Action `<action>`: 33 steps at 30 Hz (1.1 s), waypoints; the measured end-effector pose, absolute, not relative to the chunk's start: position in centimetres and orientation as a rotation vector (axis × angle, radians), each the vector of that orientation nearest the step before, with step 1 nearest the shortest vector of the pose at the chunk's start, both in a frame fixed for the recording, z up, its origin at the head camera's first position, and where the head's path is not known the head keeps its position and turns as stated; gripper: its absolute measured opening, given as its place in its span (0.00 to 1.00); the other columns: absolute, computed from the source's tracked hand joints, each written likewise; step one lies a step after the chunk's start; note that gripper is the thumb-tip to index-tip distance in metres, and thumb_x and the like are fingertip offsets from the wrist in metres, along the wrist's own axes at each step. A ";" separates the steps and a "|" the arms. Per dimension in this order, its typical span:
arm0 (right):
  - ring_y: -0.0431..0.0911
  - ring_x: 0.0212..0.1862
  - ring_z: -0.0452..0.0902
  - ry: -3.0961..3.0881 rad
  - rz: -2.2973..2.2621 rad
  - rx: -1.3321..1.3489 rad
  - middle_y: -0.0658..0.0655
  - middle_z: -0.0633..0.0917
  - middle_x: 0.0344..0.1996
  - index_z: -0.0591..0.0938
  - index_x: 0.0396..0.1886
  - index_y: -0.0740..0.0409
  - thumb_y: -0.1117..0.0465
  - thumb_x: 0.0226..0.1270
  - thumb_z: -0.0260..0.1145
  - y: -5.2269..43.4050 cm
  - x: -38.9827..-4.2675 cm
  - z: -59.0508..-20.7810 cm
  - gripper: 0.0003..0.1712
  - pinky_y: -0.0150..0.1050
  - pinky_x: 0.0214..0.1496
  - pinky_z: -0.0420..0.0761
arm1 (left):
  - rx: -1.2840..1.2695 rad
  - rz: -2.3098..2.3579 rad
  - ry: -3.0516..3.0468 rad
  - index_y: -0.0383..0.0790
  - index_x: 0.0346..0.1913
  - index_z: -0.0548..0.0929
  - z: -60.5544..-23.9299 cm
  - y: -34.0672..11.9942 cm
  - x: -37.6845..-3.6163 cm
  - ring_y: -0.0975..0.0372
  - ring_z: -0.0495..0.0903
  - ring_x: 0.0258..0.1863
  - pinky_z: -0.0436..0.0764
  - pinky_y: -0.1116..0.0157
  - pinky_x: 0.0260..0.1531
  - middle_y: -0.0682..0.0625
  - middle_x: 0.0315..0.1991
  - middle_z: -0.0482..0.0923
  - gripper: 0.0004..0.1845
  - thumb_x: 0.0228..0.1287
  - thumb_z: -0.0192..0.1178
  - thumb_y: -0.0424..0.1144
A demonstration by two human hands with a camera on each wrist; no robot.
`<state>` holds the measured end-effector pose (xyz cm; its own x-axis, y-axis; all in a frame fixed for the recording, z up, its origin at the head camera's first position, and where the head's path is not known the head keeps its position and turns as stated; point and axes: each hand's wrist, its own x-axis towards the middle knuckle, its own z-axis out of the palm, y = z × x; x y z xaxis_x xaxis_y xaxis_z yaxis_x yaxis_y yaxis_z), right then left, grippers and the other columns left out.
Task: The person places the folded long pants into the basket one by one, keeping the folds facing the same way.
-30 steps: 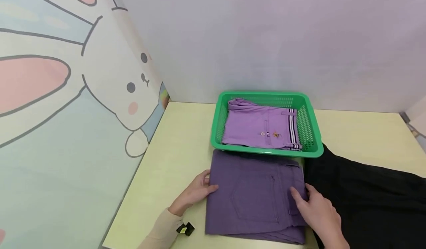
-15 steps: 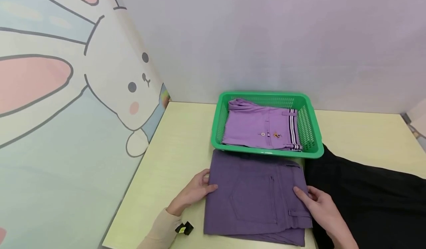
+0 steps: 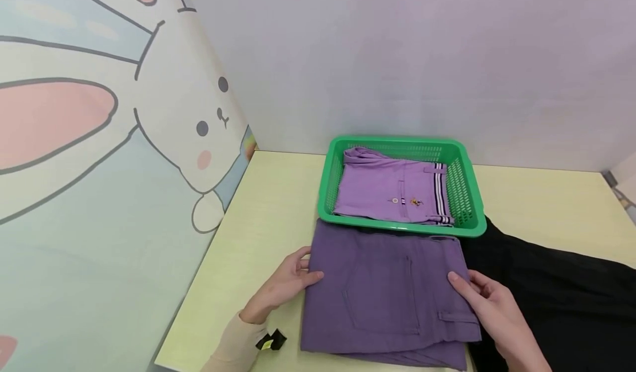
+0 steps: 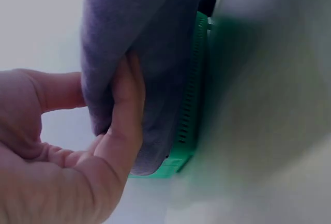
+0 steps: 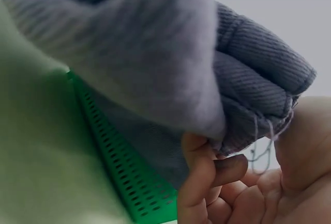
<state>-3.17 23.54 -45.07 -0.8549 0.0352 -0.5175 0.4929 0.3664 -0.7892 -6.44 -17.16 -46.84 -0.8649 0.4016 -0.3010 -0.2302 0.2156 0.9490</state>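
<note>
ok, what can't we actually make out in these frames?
- Head: black garment cut off by the right and bottom edges.
- Head: small black item by the left sleeve, too small to identify.
- Wrist views: purple trousers fill the frame; green basket mostly hidden, blurred.

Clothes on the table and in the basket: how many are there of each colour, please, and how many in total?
Dark purple: 1, the folded trousers, gripped at the sides by the left hand and the right hand.
Light purple: 1, the folded shirt inside the green basket.
Black: 1, the black garment at the right.
Total: 3 clothes.
</note>
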 end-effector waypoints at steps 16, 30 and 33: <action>0.43 0.41 0.91 2.226 -1.734 0.373 0.42 0.93 0.39 0.71 0.76 0.60 0.45 0.84 0.60 24.6 -2.7 -41.4 0.33 0.40 0.41 0.90 | 0.300 1.776 2.019 0.27 0.78 0.63 -42.1 -17.9 -6.5 0.58 0.90 0.55 0.87 0.69 0.52 0.29 0.62 0.83 0.34 0.76 0.63 0.31; 0.33 0.45 0.89 2.212 -2.187 0.143 0.38 0.91 0.46 0.82 0.66 0.43 0.61 0.83 0.62 26.6 -6.1 -38.8 0.18 0.28 0.41 0.87 | 0.397 1.910 2.051 0.38 0.81 0.63 -37.8 -15.8 -10.7 0.59 0.90 0.53 0.88 0.66 0.53 0.29 0.63 0.83 0.36 0.74 0.62 0.27; 0.33 0.45 0.88 2.283 -2.201 0.013 0.39 0.91 0.47 0.82 0.68 0.46 0.63 0.83 0.62 26.6 -7.5 -38.8 0.20 0.25 0.42 0.86 | 0.381 1.918 2.081 0.39 0.82 0.62 -37.6 -15.4 -12.5 0.54 0.89 0.56 0.87 0.65 0.54 0.30 0.64 0.82 0.37 0.74 0.62 0.28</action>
<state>-7.53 26.63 -38.82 -0.9995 0.0266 0.0155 -0.0146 0.0363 -0.9992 -12.54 -15.37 -37.56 -0.9245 0.3800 -0.0301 0.0011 0.0815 0.9967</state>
